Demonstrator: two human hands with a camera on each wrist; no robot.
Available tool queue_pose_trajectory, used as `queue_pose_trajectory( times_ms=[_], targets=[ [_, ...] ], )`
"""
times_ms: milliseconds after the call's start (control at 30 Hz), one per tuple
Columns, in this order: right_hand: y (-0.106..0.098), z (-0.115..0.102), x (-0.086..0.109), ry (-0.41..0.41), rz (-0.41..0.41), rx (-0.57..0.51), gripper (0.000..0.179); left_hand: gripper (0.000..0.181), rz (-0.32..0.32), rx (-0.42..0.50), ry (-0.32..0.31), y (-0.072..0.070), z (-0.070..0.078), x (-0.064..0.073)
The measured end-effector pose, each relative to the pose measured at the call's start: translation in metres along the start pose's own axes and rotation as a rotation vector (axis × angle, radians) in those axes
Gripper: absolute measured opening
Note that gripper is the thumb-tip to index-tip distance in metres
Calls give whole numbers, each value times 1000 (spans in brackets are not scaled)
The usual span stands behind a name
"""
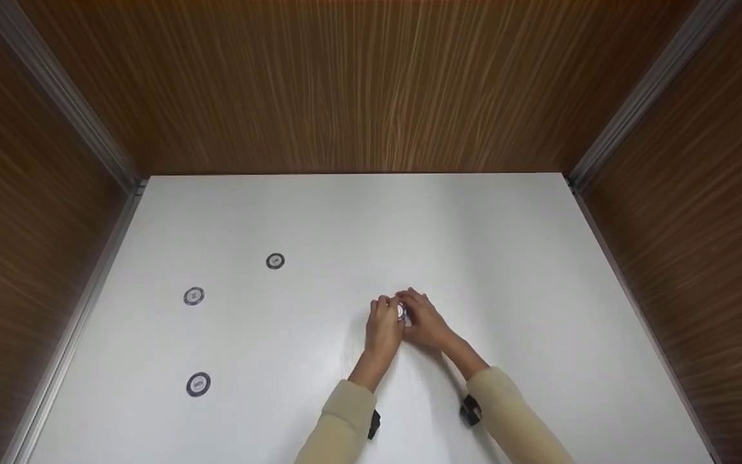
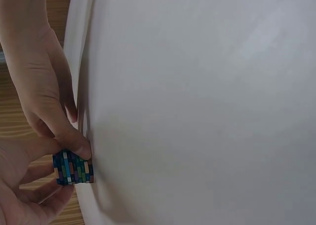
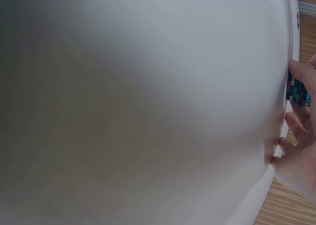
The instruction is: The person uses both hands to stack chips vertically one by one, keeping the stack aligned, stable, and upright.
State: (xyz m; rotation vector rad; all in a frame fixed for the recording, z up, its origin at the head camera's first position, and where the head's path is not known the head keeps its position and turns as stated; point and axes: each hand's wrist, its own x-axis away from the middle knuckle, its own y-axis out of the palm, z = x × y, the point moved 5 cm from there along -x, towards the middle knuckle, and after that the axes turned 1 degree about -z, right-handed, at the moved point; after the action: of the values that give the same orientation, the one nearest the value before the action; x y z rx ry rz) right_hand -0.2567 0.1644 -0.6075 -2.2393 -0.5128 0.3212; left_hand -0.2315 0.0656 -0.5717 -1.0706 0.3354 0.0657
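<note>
My left hand (image 1: 384, 325) and right hand (image 1: 428, 324) meet right of the table's middle around a short stack of poker chips. From above, only the white-centred top chip (image 1: 400, 311) shows between the fingers. In the left wrist view the stack (image 2: 73, 168) shows a dark blue side with coloured stripes. There the left hand (image 2: 22, 185) holds it at the lower left, and the right thumb (image 2: 76, 145) presses its upper edge. The right wrist view shows the stack (image 3: 297, 91) at the far right edge, partly covered by fingers.
Three dark-rimmed poker chips lie flat and apart on the left: a far one (image 1: 275, 261), a middle one (image 1: 194, 296) and a near one (image 1: 198, 384). Wood-grain panels (image 1: 358, 90) wall the white table (image 1: 506, 258) at the back and both sides.
</note>
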Motion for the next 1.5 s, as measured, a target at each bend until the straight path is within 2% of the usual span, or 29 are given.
queue_pose_trajectory(
  times_ms=[300, 533, 667, 967, 1200, 1500],
  targets=[
    [0, 3, 1, 7, -16, -16, 57, 39, -48, 118, -41, 1, -4, 0],
    [-1, 8, 2, 22, -62, -72, 59, 49, -166, 350, -217, 6, -20, 0],
    [-4, 11, 4, 51, -74, -106, 54, 42, -186, 409, -237, 8, -25, 0],
    [-8, 3, 4, 49, -36, -146, 46, 26, -111, 405, -213, 9, -28, 0],
    [-5, 3, 1, 79, -48, -133, 47, 24, -164, 384, -248, 11, -30, 0],
    [-2, -2, 0, 53, -26, -121, 48, 22, -155, 395, -247, 7, -34, 0]
  ],
)
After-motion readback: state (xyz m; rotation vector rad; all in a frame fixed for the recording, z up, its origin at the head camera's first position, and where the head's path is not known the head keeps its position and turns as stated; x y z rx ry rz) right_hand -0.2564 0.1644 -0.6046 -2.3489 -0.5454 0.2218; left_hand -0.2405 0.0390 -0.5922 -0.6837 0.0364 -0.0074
